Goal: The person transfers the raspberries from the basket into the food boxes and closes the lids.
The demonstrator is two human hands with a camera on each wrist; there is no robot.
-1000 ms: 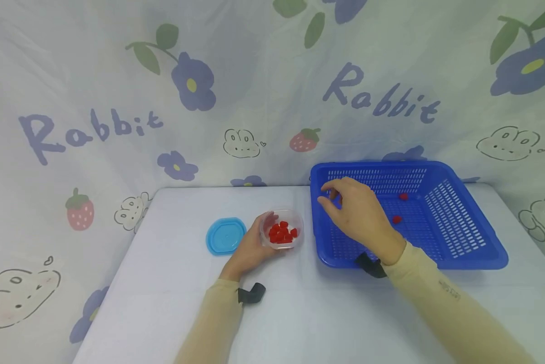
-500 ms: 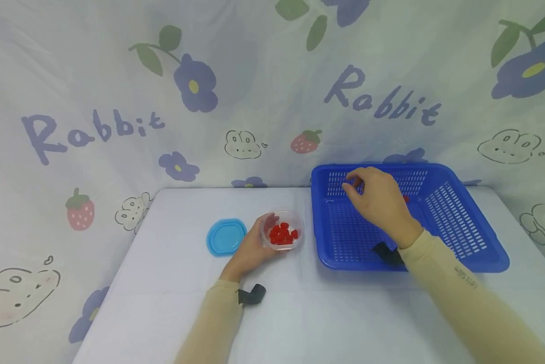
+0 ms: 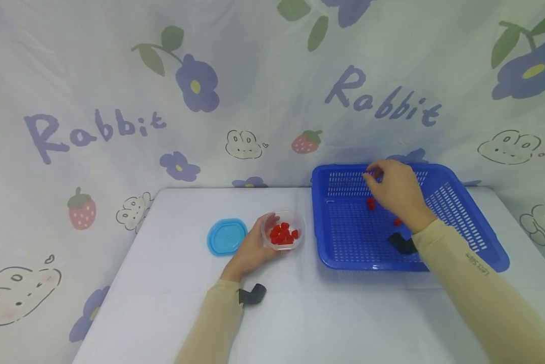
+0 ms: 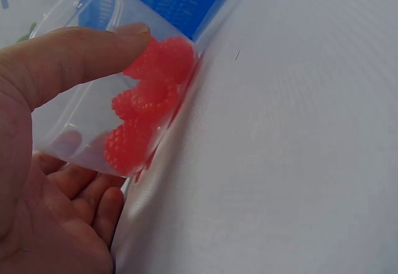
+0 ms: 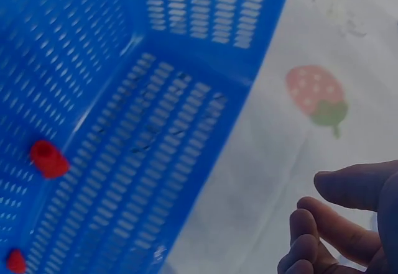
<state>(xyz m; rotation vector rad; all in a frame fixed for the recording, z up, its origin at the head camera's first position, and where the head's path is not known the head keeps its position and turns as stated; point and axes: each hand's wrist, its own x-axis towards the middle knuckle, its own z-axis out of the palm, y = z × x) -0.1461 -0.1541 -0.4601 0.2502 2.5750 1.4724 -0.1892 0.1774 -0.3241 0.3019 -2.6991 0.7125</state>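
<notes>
Shifted rightward, the right hand (image 3: 397,189), grip apart, hangs above the blue basket (image 3: 354,237), and the left hand (image 3: 252,248), clamped round the clear cup (image 4: 81,117) left of that basket, could spill raspberries (image 4: 149,97) by tilting.

The left grip (image 4: 17,150) holds a clear plastic tub (image 4: 81,118), thumb across its wall; red raspberry-shaped pieces (image 4: 146,100) cluster inside at the base, on the white counter (image 4: 267,137), with a blue perforated basket (image 4: 180,0) beyond
</notes>
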